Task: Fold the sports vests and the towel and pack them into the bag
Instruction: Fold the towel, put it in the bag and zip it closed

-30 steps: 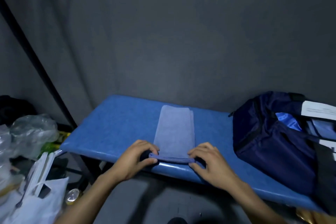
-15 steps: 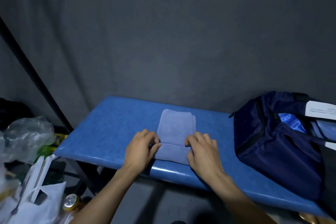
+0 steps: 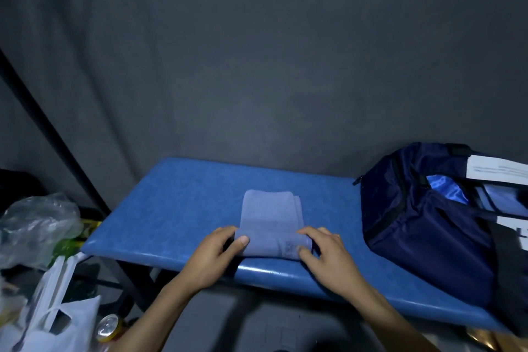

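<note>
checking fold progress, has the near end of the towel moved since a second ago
Yes: the towel's near end has been rolled away from the bench's front edge toward the wall.

Both hands, left hand and right hand, grip the folded lavender-blue towel on the blue padded table, beside the open navy fabric bag.

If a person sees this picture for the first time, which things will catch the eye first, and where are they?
First the grey-blue towel, folded small, in the middle of the blue bench; the left hand and the right hand grip its near corners. Next the dark navy bag, standing open at the right end of the bench, with bright blue fabric showing inside.
</note>
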Tool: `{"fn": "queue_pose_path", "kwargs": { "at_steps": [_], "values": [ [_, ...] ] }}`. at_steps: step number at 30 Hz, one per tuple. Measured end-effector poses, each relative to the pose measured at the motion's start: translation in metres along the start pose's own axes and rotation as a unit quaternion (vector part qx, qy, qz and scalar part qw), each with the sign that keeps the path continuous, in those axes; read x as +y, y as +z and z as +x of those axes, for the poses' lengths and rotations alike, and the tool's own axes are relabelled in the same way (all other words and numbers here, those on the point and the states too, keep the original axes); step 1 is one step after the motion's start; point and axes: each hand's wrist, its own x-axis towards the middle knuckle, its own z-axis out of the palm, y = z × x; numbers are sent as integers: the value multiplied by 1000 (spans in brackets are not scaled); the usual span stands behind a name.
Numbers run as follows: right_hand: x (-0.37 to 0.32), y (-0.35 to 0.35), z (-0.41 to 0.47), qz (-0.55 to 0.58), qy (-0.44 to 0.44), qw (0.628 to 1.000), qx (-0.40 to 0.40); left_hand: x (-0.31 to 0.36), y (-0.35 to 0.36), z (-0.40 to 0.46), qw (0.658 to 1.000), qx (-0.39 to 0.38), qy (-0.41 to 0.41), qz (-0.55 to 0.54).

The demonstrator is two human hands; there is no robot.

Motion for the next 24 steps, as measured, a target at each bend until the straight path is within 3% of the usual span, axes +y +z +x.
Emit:
{"fn": "queue_pose_path", "kwargs": {
  "at_steps": [5, 9, 16, 19, 24],
  "values": [
    [-11, -3, 12, 38, 143, 989, -29, 7, 11, 14, 991, 36, -126, 32],
    [-16, -8, 44, -7, 235, 970, -57, 12, 14, 29, 983, 26, -167, 77],
    [-19, -7, 89, 54, 327, 942, -59, 14, 10, 27, 985, 38, -164, 30],
    [-20, -5, 88, 92, 337, 937, 3, 15, 9, 25, 987, 45, -153, -28],
    [-15, -4, 81, 53, 338, 940, 8, 14, 13, 23, 986, 49, -158, -22]
  ]
}}
